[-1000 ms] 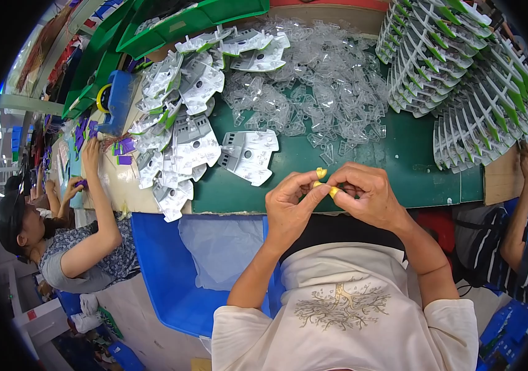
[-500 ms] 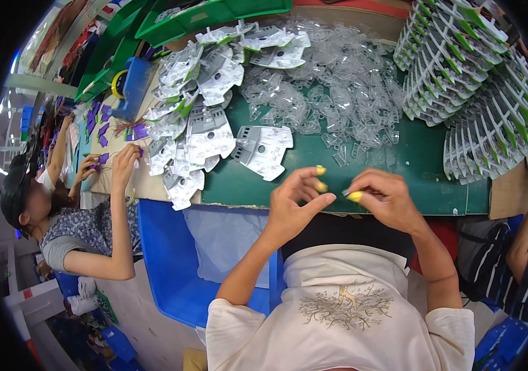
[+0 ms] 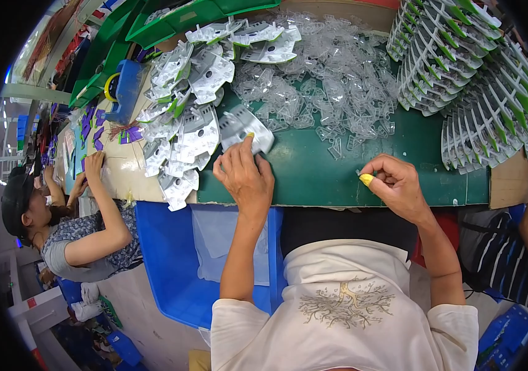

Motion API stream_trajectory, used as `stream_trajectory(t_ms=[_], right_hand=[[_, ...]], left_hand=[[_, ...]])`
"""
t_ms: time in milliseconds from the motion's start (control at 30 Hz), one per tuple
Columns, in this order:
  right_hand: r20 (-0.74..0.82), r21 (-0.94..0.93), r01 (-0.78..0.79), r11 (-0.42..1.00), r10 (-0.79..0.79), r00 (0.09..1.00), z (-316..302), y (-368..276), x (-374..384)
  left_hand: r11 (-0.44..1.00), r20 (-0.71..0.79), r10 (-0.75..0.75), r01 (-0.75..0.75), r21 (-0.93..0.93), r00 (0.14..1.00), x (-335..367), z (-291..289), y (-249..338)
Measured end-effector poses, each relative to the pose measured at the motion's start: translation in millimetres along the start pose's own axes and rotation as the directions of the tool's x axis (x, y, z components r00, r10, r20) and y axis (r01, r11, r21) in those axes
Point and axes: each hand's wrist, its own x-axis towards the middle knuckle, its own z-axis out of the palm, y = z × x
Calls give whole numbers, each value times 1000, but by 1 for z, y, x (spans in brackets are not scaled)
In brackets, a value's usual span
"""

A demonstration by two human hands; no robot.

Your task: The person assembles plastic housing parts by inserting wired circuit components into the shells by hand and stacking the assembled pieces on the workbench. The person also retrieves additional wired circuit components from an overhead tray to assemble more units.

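Our left hand stretches to eleven o'clock, touching the blurred grey-white panel there on the bench; whether it grips, we cannot tell. At one o'clock our right hand pinches a tiny piece. Earlier, both hands were nearer together, off the panel.

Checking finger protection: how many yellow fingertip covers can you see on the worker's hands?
2: one yellow cover on the left hand, another on the right hand; more may be hidden.
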Motion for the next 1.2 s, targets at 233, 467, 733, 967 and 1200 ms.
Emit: stream_trajectory(t_ms=[233,467,733,967,1200], right_hand=[[0,-98,41,994,-42,999,-5,-1,-3],[168,-351,445,824,-412,895,37,1,21],[440,-575,594,563,-399,804,50,4,36],[390,-598,502,625,-320,863,53,-2,27],[365,-582,472,662,-306,879,48,-2,27]], left_hand=[[911,130,301,-245,-332,945,-60,-30,53],[914,198,272,-188,-360,942,-62,-24,53],[712,250,324,-61,-700,912,-25,-25,29],[869,17,202,-171,-464,979,45,27,11],[760,276,140,75,-645,951,25,-6,15]])
